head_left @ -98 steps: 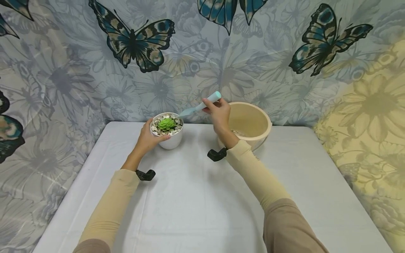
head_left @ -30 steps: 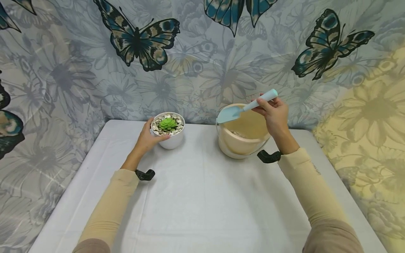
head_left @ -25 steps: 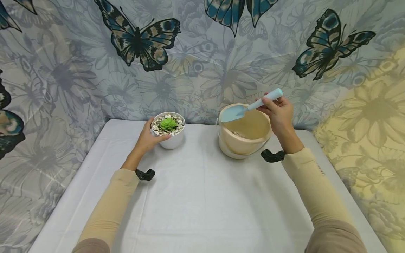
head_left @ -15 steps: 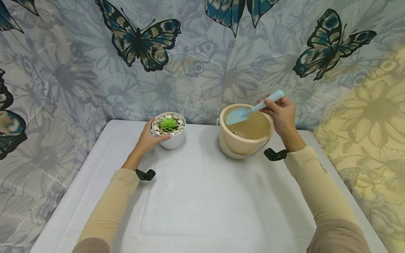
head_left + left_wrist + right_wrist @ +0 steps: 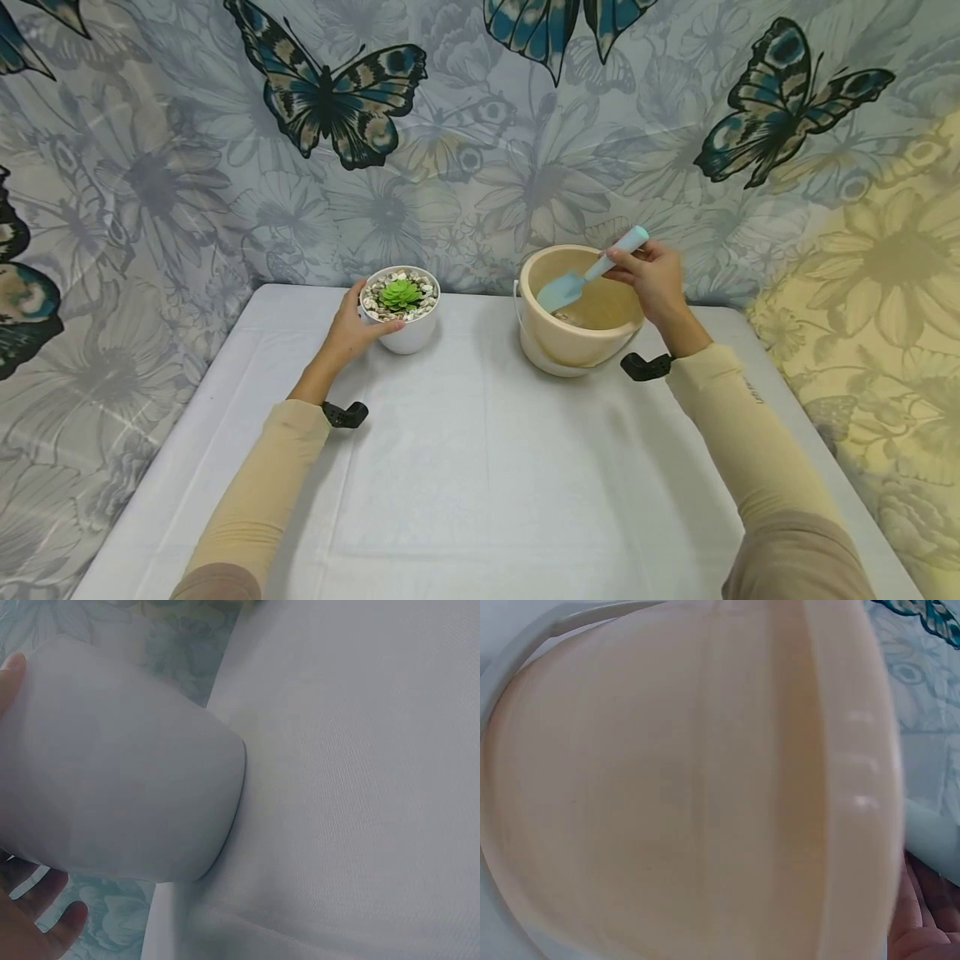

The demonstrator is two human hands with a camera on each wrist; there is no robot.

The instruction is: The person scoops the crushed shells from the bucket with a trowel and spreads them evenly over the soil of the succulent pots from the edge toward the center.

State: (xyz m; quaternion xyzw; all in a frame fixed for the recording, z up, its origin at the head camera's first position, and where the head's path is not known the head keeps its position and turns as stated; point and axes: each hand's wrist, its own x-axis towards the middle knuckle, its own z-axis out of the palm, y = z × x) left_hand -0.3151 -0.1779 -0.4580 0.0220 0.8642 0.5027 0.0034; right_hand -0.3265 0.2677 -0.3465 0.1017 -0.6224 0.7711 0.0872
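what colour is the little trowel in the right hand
Pale blue-green, blade and handle alike: the trowel shows best in the head view.

Head view: high, facing forward and down across the whole tabletop [image 5: 465, 467] to the butterfly backdrop [image 5: 480, 125]. Left wrist view: very close on the white pot [image 5: 112, 772], also seen from the head [image 5: 408, 333]. Right wrist view: close against the beige bucket [image 5: 667, 795], likewise shared [image 5: 577, 342].

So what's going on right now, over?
Left hand holds white pot. Right hand grips blue trowel, blade down inside beige bucket. Nothing in the way.
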